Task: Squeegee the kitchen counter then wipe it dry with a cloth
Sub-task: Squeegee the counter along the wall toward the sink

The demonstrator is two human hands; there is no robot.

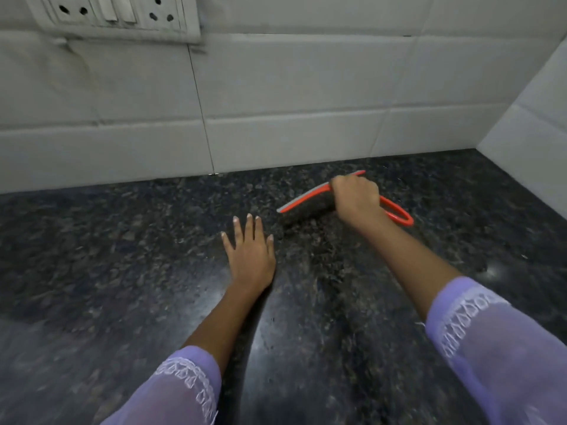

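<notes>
The dark speckled stone counter (122, 256) fills the lower half of the view. My right hand (356, 199) is shut on an orange squeegee (306, 200) near the back wall, right of centre. Its grey blade edge rests on the counter and its looped orange handle sticks out to the right of my fist. My left hand (250, 250) lies flat on the counter with fingers spread, just left of and in front of the blade, holding nothing. No cloth is in view.
White tiled walls (306, 96) meet the counter at the back and at the right, forming a corner at the far right. A white switch and socket plate (116, 13) hangs on the back wall at upper left.
</notes>
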